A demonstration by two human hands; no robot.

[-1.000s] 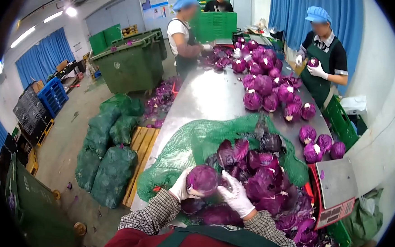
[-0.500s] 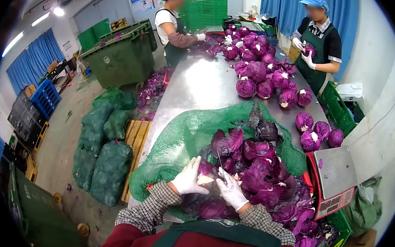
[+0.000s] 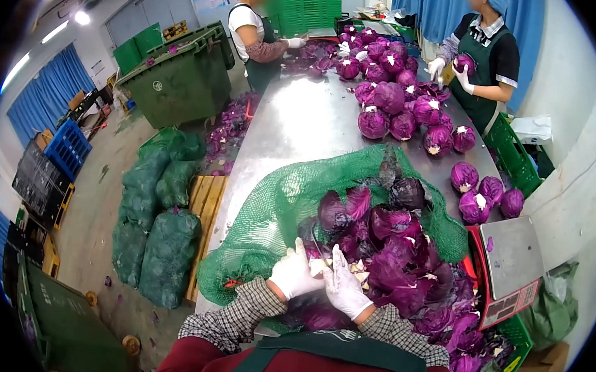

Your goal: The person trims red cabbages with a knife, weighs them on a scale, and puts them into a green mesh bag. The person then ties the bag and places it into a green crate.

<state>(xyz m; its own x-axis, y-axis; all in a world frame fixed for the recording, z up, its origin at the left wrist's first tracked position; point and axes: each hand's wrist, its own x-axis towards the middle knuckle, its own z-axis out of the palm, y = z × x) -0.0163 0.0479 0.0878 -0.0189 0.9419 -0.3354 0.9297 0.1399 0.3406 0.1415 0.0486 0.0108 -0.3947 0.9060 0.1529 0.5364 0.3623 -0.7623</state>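
My left hand (image 3: 295,273) is wrapped round a red cabbage, mostly hidden by the fingers, with its pale cut stem (image 3: 319,265) facing up between my hands. My right hand (image 3: 346,287), also in a white glove, is closed on a knife and close against the stem. Only a thin bit of the blade shows; the handle is hidden in the palm. Beneath and beyond both hands lies a heap of loose red cabbage leaves (image 3: 395,265) and pale stem pieces, partly on a green mesh bag (image 3: 266,215) spread over the metal table (image 3: 268,147).
Whole red cabbages (image 3: 388,98) cover the table's far right. A red-sided scale (image 3: 510,258) stands at my right, above a green crate (image 3: 515,336). Filled mesh sacks (image 3: 169,258) rest left of the table beside a pallet (image 3: 207,205). Co-workers (image 3: 488,58) stand at the far side.
My right hand has moved up and closer to my left, and the knife blade is less visible. The co-worker at right has lowered one hand from the cabbage and turned the head.
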